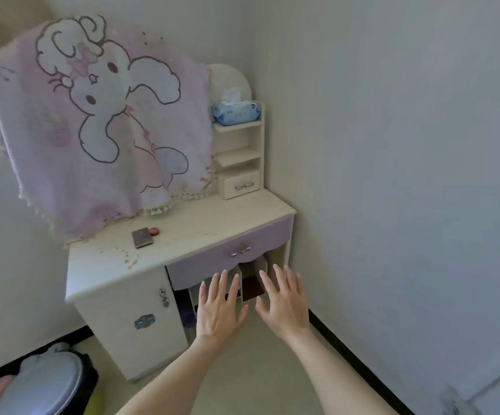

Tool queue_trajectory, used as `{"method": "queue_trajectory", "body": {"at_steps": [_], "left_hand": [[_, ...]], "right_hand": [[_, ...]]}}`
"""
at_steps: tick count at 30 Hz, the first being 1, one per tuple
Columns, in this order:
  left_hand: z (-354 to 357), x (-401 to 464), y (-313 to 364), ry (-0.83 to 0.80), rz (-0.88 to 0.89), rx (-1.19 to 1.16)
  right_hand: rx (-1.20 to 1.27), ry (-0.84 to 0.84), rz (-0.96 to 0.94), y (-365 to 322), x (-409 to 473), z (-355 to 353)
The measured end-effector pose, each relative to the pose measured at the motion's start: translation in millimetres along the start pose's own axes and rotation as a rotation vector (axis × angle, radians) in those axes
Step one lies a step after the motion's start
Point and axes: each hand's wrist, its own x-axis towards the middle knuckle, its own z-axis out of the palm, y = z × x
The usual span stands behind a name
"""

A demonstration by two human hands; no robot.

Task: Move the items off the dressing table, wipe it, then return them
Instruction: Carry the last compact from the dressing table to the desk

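Note:
A cream dressing table (227, 218) with a purple drawer front stands in the room's corner. Its top carries brownish stains, a flat grey case (142, 237) and, right beside the case, a small red round jar (154, 231). A pink cloth with a rabbit picture (102, 121) hangs over the mirror part, its fringe reaching the tabletop. My left hand (219, 307) and my right hand (284, 301) are held out side by side in front of the table, below the drawer, fingers spread, holding nothing.
A small side shelf unit (241, 157) with a little drawer stands on the table's right end; a blue wipes pack (236, 112) lies on its top shelf. A grey-lidded bin (45, 384) sits on the floor at lower left. Walls close in on the right.

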Motion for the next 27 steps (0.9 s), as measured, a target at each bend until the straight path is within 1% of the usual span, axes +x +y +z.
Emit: {"method": "queue_trajectory", "body": {"at_steps": [5, 9, 15, 18, 21, 25, 27], "left_hand": [[6, 19, -59, 0.029, -0.201, -0.05], [16, 50, -100, 0.024, -0.364, -0.005], [27, 92, -137, 0.0, -0.635, -0.066], [32, 114, -156, 0.0, -0.673, -0.012], [39, 139, -185, 0.003, -0.698, -0.01], [59, 182, -241, -0.019, -0.728, -0.031], [67, 209, -273, -0.036, -0.728, -0.048]], "right_hand": [[0.043, -0.069, -0.171, -51, 65, 30], [0.049, -0.128, -0.316, -80, 127, 57], [0.065, -0.184, -0.512, -117, 208, 92], [0.095, -0.209, -0.587, -133, 242, 111], [0.107, -0.223, -0.629, -153, 277, 142], [0.079, -0.282, -0.643, -180, 323, 187], [0.088, -0.313, -0.619, -195, 351, 212]]}}
